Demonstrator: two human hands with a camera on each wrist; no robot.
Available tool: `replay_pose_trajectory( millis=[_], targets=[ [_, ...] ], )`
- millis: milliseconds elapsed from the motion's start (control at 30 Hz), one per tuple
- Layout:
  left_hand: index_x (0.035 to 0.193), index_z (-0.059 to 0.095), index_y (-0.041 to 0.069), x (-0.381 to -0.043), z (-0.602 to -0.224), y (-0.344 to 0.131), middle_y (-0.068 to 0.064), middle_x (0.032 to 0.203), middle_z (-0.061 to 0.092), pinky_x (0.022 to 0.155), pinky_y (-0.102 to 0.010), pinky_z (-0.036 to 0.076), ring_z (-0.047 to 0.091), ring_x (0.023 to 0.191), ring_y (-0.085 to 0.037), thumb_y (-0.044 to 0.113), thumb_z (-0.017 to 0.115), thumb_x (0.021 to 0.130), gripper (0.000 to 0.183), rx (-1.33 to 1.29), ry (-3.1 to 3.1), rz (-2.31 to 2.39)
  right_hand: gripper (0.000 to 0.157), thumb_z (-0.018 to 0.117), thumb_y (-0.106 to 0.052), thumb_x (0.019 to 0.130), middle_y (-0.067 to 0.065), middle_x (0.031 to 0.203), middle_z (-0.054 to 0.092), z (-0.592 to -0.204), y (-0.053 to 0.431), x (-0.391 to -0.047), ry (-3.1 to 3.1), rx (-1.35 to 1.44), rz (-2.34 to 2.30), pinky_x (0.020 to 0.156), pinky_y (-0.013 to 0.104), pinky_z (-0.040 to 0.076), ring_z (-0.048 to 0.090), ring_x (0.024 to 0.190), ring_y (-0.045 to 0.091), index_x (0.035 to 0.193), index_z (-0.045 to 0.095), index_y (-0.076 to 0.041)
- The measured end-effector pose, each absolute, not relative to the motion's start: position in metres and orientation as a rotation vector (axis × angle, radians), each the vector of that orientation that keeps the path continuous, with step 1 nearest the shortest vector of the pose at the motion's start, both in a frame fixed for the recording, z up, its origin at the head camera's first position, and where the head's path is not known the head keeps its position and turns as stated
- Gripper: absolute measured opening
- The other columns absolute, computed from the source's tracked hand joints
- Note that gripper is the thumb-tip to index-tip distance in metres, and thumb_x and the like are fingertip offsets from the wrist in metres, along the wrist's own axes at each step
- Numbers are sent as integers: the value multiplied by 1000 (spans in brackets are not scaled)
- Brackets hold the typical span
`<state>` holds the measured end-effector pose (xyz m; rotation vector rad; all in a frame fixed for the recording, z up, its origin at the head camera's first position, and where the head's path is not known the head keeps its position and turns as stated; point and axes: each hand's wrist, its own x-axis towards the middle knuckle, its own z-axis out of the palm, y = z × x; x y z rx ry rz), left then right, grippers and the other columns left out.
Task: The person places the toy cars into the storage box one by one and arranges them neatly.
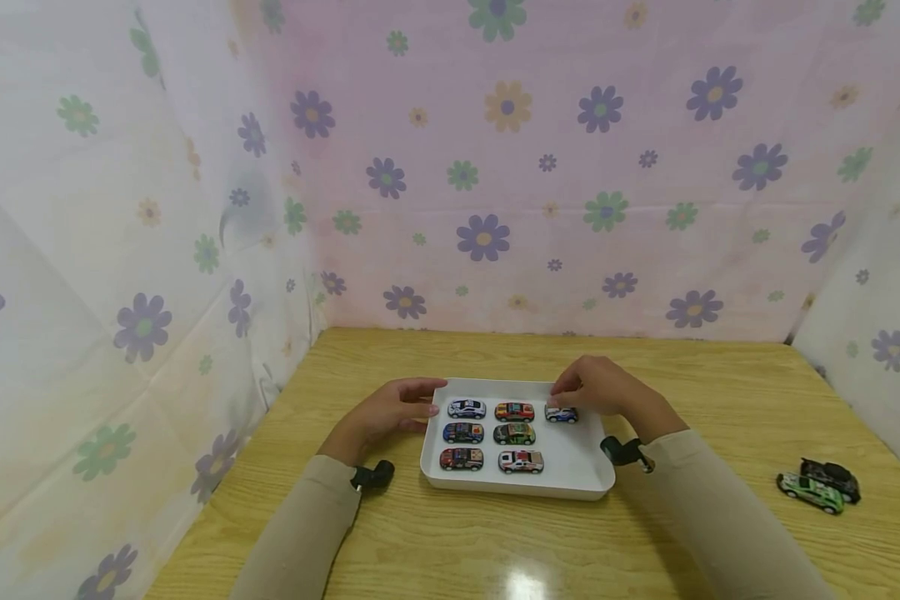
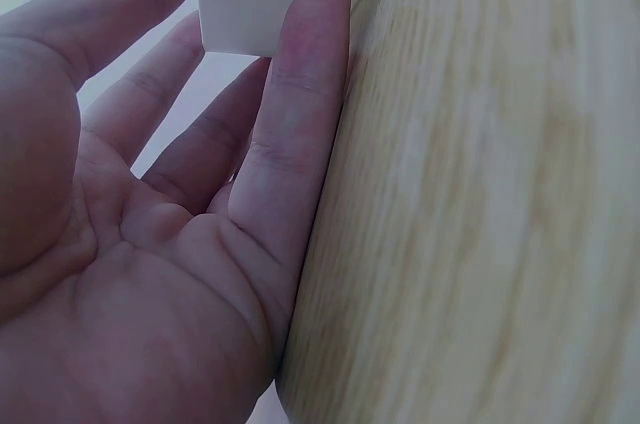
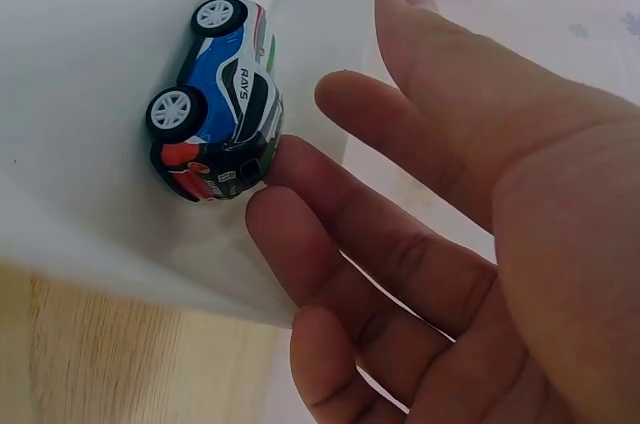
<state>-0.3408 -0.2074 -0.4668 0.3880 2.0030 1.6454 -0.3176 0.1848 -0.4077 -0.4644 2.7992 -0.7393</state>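
Observation:
A white tray (image 1: 570, 475) holds several small toy cars standing in rows. My left hand (image 1: 390, 410) is at its left side, fingers fairly straight, with fingertips right at the rim; in the left wrist view the little finger lies along the table against the tray's wall. My right hand (image 1: 603, 387) reaches over the tray's far right part. Beside its fingertips stands a blue and white toy car (image 3: 225, 94) on its wheels on the tray floor. Two fingertips are at the car's end, while the thumb (image 3: 405, 4) stands away from it.
To the right on the wooden table (image 1: 390, 542) lie a green toy car (image 1: 810, 492) and a black toy car (image 1: 832, 477), close together. In the tray, a red and yellow car (image 1: 514, 412) stands left of the blue and white one. Flowered cloth (image 1: 540, 183) encloses the table's back and sides.

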Motion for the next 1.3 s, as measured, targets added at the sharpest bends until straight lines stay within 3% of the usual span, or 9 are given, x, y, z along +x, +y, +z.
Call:
replay_pose_trajectory(
  millis=[333, 600, 733, 1000, 1300],
  targets=[
    [147, 58, 28, -340, -465, -207, -5, 153, 53, 99, -40, 59, 56, 136, -26, 16, 72, 99, 52, 389, 2007, 1645, 26, 73, -41, 97, 1, 122, 75, -394, 200, -307, 2844, -581, -743, 90, 47, 59, 68, 109, 22, 115, 81, -24],
    [147, 59, 28, -341, -466, -206, -5, 152, 54, 99, -41, 59, 57, 134, -27, 21, 75, 97, 53, 390, 2005, 1652, 35, 72, -45, 97, 4, 124, 73, -387, 240, -284, 2885, -604, -815, 72, 33, 57, 66, 91, 13, 123, 77, -24],
    [148, 58, 27, -341, -467, -207, -5, 152, 54, 99, -41, 59, 57, 134, -27, 21, 75, 96, 55, 391, 1995, 1655, 43, 71, -46, 97, 11, 133, 67, -389, 262, -268, 2939, -642, -809, 72, 33, 56, 67, 94, 15, 132, 72, -21],
    [149, 56, 25, -341, -469, -205, -7, 154, 52, 99, -41, 59, 57, 134, -27, 19, 74, 98, 55, 407, 1971, 1668, 52, 69, -50, 97, 21, 144, 57, -393, 312, -235, 3042, -536, -794, 80, 51, 61, 68, 112, 37, 141, 66, -21],
    [149, 57, 26, -338, -463, -206, -5, 154, 53, 99, -41, 59, 58, 133, -27, 18, 73, 98, 54, 389, 1990, 1656, 52, 71, -38, 99, 28, 148, 51, -401, 377, -201, 3096, -397, -777, 82, 65, 56, 61, 116, 53, 144, 62, -14]
  ],
)
